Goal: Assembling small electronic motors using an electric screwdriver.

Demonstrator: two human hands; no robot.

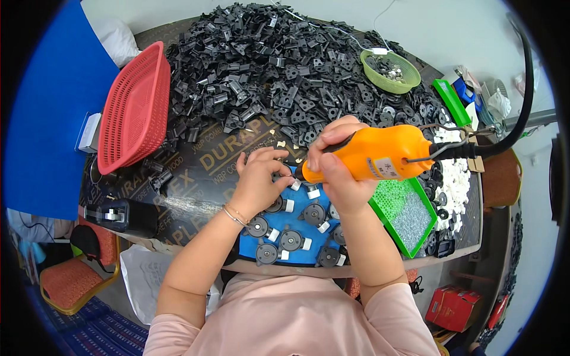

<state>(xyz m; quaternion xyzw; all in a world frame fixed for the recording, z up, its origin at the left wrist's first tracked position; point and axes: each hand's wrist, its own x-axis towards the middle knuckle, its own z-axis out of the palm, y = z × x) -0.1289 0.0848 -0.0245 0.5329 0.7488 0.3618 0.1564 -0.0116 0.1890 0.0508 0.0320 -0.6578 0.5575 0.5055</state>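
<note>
My right hand [344, 166] is wrapped round an orange electric screwdriver [389, 151], held level with its nose pointing left. A black cord leaves the tool's rear end. Beside the nose, my left hand [261, 181] has its thumb and forefinger pinched together; what they hold, if anything, is hidden by the fingers. Right at these fingertips lies a small white block [295, 185]. Below both hands, a blue mat [246, 246] bears several round black plastic parts [291, 240], each with a white block at its side.
A large heap of black plastic parts [255, 65] covers the back of the table. At left stands a red basket [133, 110]. On the right are a green tray [409, 252] of small pieces, a yellow-green bowl [392, 86] and a pile of white parts [456, 178].
</note>
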